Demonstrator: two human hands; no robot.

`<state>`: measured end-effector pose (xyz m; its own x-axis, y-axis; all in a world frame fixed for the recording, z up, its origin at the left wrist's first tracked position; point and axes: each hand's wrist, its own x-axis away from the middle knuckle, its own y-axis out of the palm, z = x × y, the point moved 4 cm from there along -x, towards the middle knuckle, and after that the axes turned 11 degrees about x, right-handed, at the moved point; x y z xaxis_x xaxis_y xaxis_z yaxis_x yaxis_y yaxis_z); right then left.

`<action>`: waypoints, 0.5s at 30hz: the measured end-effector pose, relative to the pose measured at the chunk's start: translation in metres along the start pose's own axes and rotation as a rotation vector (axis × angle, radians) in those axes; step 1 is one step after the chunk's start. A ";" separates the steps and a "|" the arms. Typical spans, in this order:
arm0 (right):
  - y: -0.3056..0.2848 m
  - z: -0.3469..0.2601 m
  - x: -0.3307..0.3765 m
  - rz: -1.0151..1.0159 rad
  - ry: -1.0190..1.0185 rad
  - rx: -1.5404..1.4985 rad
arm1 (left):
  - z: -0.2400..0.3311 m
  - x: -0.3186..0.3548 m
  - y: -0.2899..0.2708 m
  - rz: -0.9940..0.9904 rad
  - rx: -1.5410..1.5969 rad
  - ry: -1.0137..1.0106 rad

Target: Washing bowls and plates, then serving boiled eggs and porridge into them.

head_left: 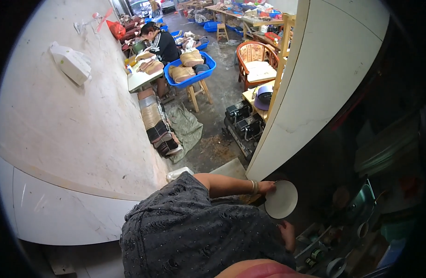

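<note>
A round white plate (281,199) with a thin dark rim is held up at the lower right of the middle. My left hand (267,187), with a bracelet at its wrist, is closed on the plate's upper left edge. Just below the plate's lower rim is my right hand (287,235). Its fingers are partly hidden, and I cannot tell whether they grip the plate. My dark grey speckled clothing (194,227) fills the lower middle.
Dark shelving with bowls (336,267) and cans (317,254) lies at the lower right. A white wall panel (329,78) stands beyond the plate. Ahead are a black machine (244,123), a wooden chair (258,62), a blue tub (190,79) of shoes and a seated person (163,48).
</note>
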<state>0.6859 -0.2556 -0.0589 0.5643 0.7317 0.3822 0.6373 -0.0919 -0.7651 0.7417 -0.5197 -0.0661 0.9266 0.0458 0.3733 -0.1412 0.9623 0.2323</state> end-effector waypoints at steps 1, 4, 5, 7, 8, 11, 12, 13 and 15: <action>0.007 0.008 -0.001 -0.026 0.031 -0.017 | 0.006 -0.001 0.005 0.013 0.043 -0.009; 0.025 0.021 -0.011 -0.005 0.029 -0.043 | 0.015 -0.008 0.015 0.009 0.049 -0.035; 0.028 0.022 -0.012 0.047 -0.005 -0.052 | 0.014 -0.013 0.018 -0.017 0.019 0.013; 0.037 0.022 -0.018 0.039 -0.011 -0.255 | -0.003 -0.023 0.015 -0.008 0.080 -0.072; 0.043 0.023 -0.013 0.025 0.045 -0.426 | -0.013 -0.031 0.019 -0.005 0.154 -0.088; 0.037 0.030 0.002 0.025 -0.012 -0.029 | -0.026 -0.048 0.019 -0.180 -0.365 0.299; 0.035 0.033 0.010 0.061 -0.015 -0.074 | -0.029 -0.054 0.021 -0.232 -0.456 0.342; 0.033 0.040 0.020 0.112 -0.022 -0.113 | -0.029 -0.059 0.027 -0.249 -0.559 0.387; 0.031 0.057 0.048 0.253 -0.056 -0.182 | -0.021 -0.072 0.057 -0.259 -0.656 0.351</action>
<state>0.7025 -0.1849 -0.0936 0.6903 0.7059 0.1591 0.5668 -0.3909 -0.7252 0.6745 -0.4630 -0.0986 0.9732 -0.2246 0.0492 0.2276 0.9107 -0.3447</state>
